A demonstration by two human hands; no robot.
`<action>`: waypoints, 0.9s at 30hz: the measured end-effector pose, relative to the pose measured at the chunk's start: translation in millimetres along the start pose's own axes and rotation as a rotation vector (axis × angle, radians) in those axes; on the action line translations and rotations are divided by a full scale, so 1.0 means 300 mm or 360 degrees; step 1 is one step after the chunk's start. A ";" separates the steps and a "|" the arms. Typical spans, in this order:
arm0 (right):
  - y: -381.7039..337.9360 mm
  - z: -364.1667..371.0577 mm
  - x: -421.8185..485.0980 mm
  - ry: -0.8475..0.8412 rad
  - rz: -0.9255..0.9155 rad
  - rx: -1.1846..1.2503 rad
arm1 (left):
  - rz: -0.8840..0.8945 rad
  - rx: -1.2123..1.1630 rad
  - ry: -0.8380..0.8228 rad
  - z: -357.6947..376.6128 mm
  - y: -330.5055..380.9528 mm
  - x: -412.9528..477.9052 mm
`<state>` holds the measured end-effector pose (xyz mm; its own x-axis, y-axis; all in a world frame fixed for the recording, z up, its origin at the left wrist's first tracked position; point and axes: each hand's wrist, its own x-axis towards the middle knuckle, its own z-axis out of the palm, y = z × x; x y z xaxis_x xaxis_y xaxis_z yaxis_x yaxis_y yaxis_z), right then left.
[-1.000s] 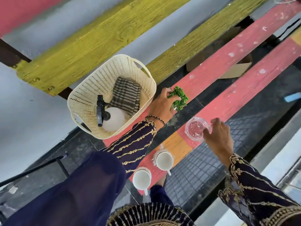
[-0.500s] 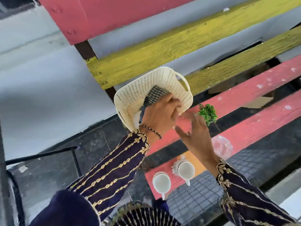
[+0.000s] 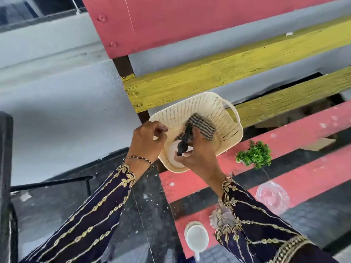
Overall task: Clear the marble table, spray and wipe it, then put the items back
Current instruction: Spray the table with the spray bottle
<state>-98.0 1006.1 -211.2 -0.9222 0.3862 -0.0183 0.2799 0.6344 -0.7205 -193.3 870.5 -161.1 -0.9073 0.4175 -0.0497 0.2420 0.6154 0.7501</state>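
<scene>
Painted planks in red and yellow make up the slatted bench that serves as the worktop [image 3: 313, 179], with a grey wall behind it and dark tiled floor below. On its near-left end, at about 12 o'clock from the person, sits a cream perforated basket [image 3: 224, 118] with a loop handle on its right side. Inside lie a folded striped cloth [image 3: 205, 125] toward the back and a white spray bottle [image 3: 173, 152] with a black trigger head [image 3: 185, 139] at the front. The right hand [image 3: 199, 154] is closed around the bottle's neck just under the trigger. The left hand [image 3: 146, 141] hovers at the basket's left rim, fingers loosely curled, gripping nothing. At 2 o'clock from the basket's spot a small green plant sprig [image 3: 254, 154] rests on a red plank; at 4 o'clock stands a clear glass bowl [image 3: 272, 196]. Nearer the person, a white cup [image 3: 196, 238] sits at the plank's edge.
</scene>
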 end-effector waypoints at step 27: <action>0.026 -0.354 0.030 0.0318 -0.0047 0.0216 | -0.0238 0.0081 -0.0130 0.335 0.034 0.116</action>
<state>-75.8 1085.5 -143.2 -0.8547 0.5022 0.1317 0.2029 0.5566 -0.8056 -187.8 958.4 -221.5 -0.9041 0.3702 -0.2136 0.1253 0.7072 0.6958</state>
